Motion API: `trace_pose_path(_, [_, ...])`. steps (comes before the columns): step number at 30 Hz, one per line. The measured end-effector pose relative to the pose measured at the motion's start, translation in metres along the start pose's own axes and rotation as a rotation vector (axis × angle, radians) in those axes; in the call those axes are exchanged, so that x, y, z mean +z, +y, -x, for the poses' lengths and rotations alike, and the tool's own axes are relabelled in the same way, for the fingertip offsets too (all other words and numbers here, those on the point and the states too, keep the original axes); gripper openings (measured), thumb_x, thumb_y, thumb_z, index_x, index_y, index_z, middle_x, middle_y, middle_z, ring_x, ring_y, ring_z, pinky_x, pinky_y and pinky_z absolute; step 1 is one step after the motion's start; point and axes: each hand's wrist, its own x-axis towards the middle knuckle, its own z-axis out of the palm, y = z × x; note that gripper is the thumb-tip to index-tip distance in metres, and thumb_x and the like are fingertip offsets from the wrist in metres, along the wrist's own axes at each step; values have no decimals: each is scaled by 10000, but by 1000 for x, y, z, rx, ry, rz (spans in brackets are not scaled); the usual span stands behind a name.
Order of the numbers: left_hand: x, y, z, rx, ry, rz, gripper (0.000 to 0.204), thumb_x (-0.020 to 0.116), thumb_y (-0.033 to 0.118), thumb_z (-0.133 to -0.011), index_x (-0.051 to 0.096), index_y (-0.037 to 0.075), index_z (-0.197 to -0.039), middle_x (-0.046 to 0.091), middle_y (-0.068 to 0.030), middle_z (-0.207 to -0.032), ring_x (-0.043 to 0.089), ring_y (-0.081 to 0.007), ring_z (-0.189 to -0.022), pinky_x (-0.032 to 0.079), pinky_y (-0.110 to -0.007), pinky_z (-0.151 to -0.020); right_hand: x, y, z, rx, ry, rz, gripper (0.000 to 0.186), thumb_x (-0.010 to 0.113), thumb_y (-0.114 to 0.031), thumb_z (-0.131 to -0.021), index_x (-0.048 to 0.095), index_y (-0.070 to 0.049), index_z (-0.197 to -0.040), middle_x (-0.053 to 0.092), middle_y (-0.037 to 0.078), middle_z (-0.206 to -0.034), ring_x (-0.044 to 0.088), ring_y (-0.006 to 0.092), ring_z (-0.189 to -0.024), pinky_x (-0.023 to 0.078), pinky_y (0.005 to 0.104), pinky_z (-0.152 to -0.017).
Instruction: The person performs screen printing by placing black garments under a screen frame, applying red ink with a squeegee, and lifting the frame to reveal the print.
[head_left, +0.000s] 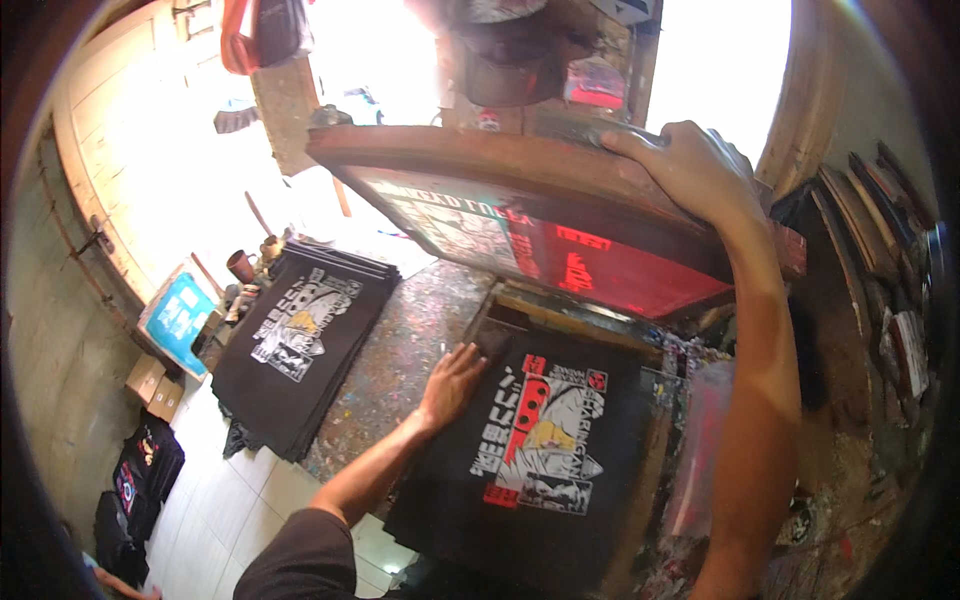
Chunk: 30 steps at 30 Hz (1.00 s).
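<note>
My right hand (680,165) grips the top edge of a raised wooden printing screen (420,150), tilted up over the press, with red and white stencil areas on its mesh (590,260). My left hand (452,380) lies with fingers apart on black fabric at the upper left of a printed panel (610,500), which rests on the press board and bears a red, white and yellow figure print. To the left, a stack of similar black printed panels (250,400) lies on the paint-spattered table (390,350), its print without red.
Cups and tools (240,265) and a turquoise screen (180,315) stand at left. Cardboard boxes (155,385) and dark printed goods (140,480) are beyond the table. Wooden boards (850,230) lean at right. Another person's hand (145,590) shows at lower left.
</note>
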Motion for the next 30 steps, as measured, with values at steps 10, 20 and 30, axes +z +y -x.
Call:
trace_pose_path(10, [-142,-41,81,-480,855,194,271,620,98,-976,728,5,-1206,718,-271,-867,643,-233,-649,504,-426,-653,-2,1,-4,39,-50,27,804,614,-747,-876,698,50,-797,642,193,-697,606,255,-657,467,469,-661])
trace_pose_path(20, [-256,-146,230,-1065,927,-2,789,573,266,-1044,131,-19,-1632,548,-309,-1456,558,-407,-1337,403,-428,-1132,9,-2,-2,31,25,-11,769,608,-724,-890,754,26,-804,693,198,-690,685,302,-662,510,495,-694])
trace_pose_path(30, [-417,215,76,735,157,1904,1311,482,736,-969,-124,-335,-1420,640,-445,-1159,551,-563,-1277,239,-663,-1186,-7,-3,-22,53,-182,105,841,538,-810,-880,791,-8,-859,737,205,-750,734,342,-731,562,488,-765])
